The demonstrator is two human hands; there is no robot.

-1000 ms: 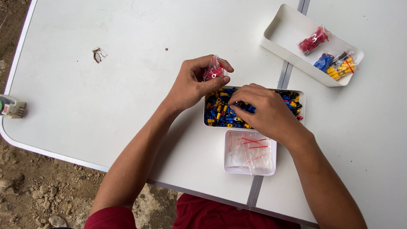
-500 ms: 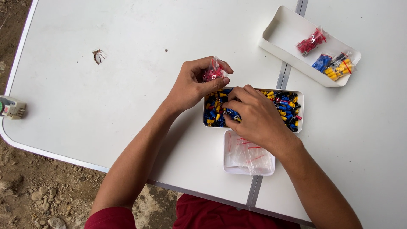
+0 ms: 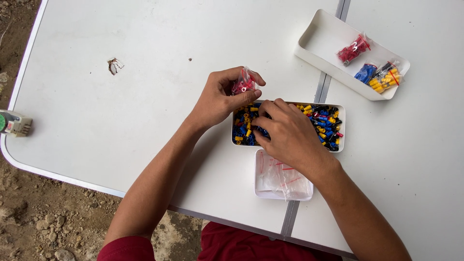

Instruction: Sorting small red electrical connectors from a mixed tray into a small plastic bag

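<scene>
The left hand (image 3: 220, 99) is pinching a small clear bag of red connectors (image 3: 245, 81) above the 10 o'clock corner of the white tray of mixed connectors (image 3: 333, 123). The right hand (image 3: 285, 133) is resting in that tray, fingertips (image 3: 261, 116) curled narrow; contents of grip cannot be determined. An empty-bag tray (image 3: 282, 181) is lying at 6 o'clock.

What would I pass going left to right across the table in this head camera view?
Small grey device at the table's edge → chipped spot in the tabletop → left hand pinching a small bag of red pieces → right hand in the tray of mixed coloured pieces → long white tray of filled bags.
</scene>
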